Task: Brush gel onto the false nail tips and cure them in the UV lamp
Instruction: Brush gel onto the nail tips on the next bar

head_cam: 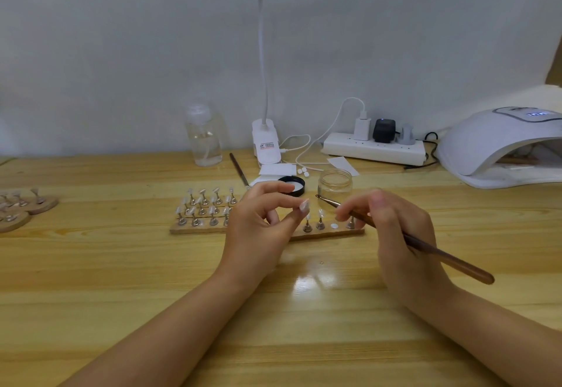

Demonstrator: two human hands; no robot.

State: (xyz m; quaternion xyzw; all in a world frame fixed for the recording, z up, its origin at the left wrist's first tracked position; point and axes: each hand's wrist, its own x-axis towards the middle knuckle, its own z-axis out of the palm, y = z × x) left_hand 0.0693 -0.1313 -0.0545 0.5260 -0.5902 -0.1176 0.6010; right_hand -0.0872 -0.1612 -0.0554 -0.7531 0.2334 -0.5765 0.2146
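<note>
Left hand (pixel 258 222) pinching a single nail tip (pixel 304 205) between thumb and fingertips above the wooden holder board (pixel 194 230); right hand (pixel 392 228) gripping a brown-handled brush (pixel 425 248), bristle end pointed toward the tip. Open glass jar (pixel 334 185) and its black lid (pixel 292 185) just behind the hands; UV lamp (pixel 498 146) on the worktop (pixel 121 280) at far right, display lit

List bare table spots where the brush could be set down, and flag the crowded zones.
Free: the wide strip of table nearest the camera, in front of the wooden holder board; also the patch between the board and the UV lamp. Crowded: behind the board, around the open jar, black lid, paper slips and power strip.
</note>
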